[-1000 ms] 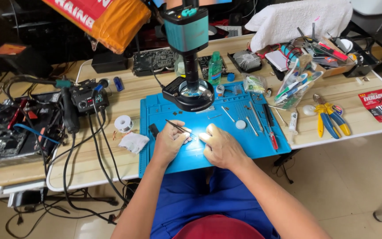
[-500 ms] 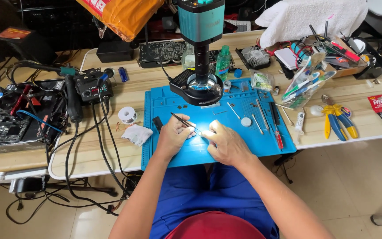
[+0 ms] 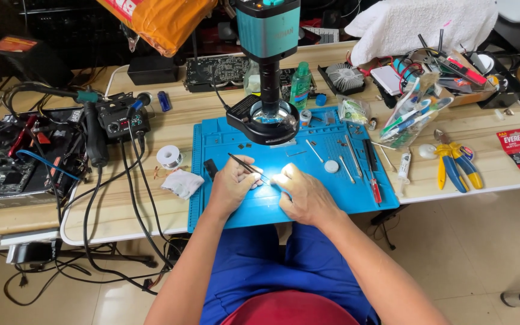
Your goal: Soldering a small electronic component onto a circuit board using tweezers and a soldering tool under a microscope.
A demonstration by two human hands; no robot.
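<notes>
A thin pair of tweezers is pinched in the left hand, its tips slanting down to a brightly lit spot on the blue work mat, near the mat's front middle. The right hand rests just beside that spot with its fingers curled down on the mat; whatever small part lies under them is washed out by the glare, so I cannot tell whether they grip anything.

Right behind the hands stands a teal microscope on a black ring-light base, leaning over the mat. To the right on the mat lie slim probes and a red-handled screwdriver. Off the mat's left edge sit a crumpled white tissue and a solder spool, with a soldering station and black cables beyond. Yellow and blue-handled pliers lie at the far right.

All this sits on a light wooden table, over a pale tiled floor.

Both forearms reach forward from the lap, wrists low on the mat's front edge, hands nearly meeting.
</notes>
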